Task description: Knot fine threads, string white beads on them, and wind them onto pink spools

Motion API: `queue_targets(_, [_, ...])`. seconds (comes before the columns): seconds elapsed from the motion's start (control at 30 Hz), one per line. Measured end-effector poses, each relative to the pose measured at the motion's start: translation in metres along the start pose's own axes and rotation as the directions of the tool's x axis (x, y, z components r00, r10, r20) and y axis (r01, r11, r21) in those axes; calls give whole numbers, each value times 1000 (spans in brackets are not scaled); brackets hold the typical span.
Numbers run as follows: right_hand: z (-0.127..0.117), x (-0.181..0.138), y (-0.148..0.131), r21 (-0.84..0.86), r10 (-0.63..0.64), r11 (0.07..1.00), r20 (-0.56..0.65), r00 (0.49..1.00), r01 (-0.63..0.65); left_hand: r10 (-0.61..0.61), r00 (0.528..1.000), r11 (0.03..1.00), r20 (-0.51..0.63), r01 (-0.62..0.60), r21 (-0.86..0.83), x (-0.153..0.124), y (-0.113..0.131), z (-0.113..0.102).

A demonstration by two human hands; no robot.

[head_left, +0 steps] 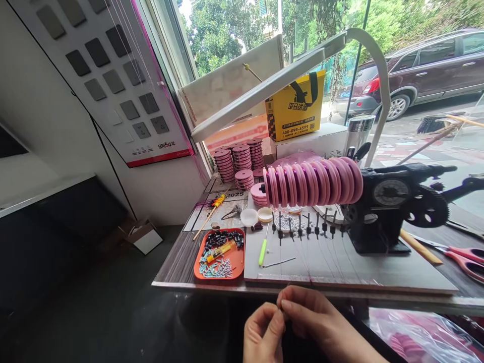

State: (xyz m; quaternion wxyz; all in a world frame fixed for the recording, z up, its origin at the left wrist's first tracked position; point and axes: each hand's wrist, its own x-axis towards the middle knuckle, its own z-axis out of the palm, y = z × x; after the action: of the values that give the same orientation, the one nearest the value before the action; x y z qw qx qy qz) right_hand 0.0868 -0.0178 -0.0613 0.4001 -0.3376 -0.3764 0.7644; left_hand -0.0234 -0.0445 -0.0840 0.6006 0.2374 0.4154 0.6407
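Just in front of the table edge, my left hand point(263, 330) and my right hand point(315, 315) meet with their fingertips pinched together. What lies between the fingers is too small to make out. Beyond them stands a black hand-cranked winder point(389, 201) carrying a long row of pink spools point(313, 181). Fine threads hang from the spools past several small black weights point(300, 231) and run over the grey board point(325, 269) toward its front edge. On the board lie a green-handled hook tool point(262, 252) and a thin metal rod point(279, 262).
Left of the board sits an orange tray point(197, 267) of beads with a yellow lighter point(221, 250). Stacked pink spools point(242, 157) stand behind. Red-handled scissors point(463, 257) lie at right. A white lamp arm point(272, 83) crosses above, before a yellow bag point(297, 108).
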Motion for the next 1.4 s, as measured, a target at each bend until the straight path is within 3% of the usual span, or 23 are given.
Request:
queue_targets(0.1, [0, -6, -4, -89, -40, 995, -49, 998, 36, -65, 995, 995, -77, 59, -77, -3, 3, 5])
queue_targets(0.27, [2, -10, -5, -110, -98, 990, -106, 989, 87, -88, 991, 990, -105, 75, -116, -6, 7, 10])
queue_targets(0.47, [0, -7, -4, -203, -137, 970, 4, 991, 135, 40, 996, 999, -77, -42, -32, -4, 3, 8])
queue_targets(0.6, [2, -7, -8, -201, -143, 970, -11, 990, 138, 129, 990, 988, -51, -124, 94, -2, 1, 4])
queue_targets(0.77, [1, -4, -7, -8, 6, 1000, 32, 999, -6, 3, 993, 994, 119, -16, 106, -3, 9, 8])
queue_targets(0.97, [-2, 0, -2, 173, 59, 982, 127, 990, -80, 17, 977, 991, 212, -44, 123, -1, 10, 4])
queue_targets(1.4, [-2, -3, -2, -34, 6, 999, 61, 998, -4, -65, 989, 997, 135, 60, 44, -6, 13, 7])
